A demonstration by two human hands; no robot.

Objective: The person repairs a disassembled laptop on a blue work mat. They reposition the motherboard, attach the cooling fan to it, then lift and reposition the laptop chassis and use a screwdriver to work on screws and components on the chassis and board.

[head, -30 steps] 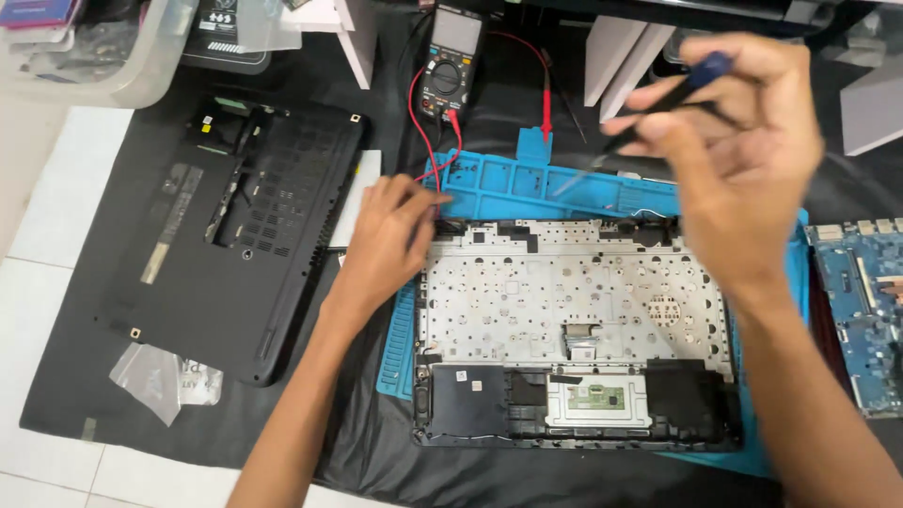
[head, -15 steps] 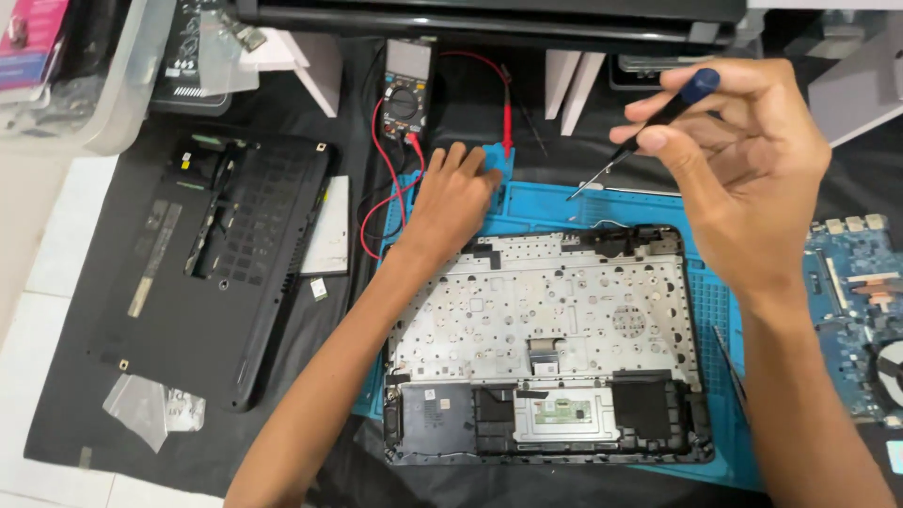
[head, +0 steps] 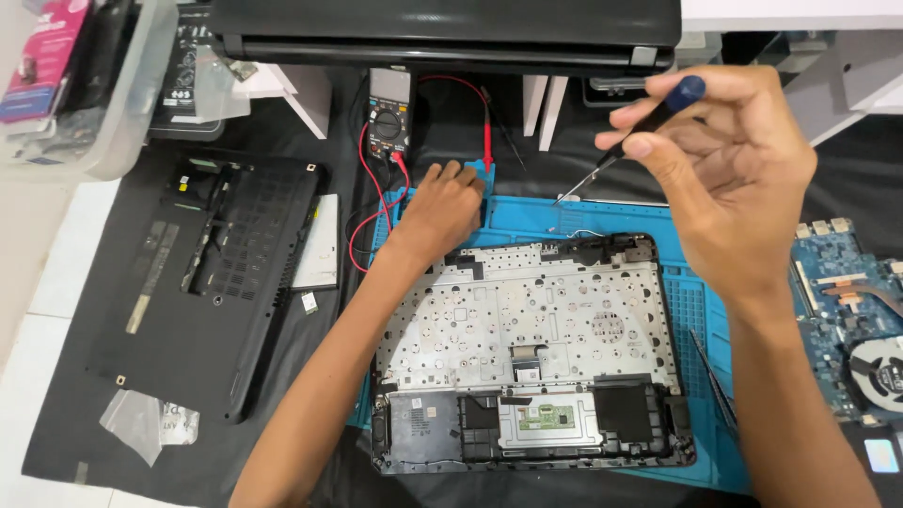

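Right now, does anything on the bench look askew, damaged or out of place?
Nothing looks damaged or spilled. The opened laptop palmrest shell lies square on the blue silicone repair mat. The black bottom cover sits slightly tilted to the left. The multimeter's red leads trail loosely across the mat's corner beside the left hand.

Work surface: a black fabric mat spread over a white tiled floor. Lying directly on the mat: a blue silicone repair mat with moulded compartments, a black plastic laptop bottom cover (inner side up), a crumpled clear plastic bag near the mat's front left corner, a grey digital multimeter with red leads, and a blue-green circuit board with a fan at the right edge.
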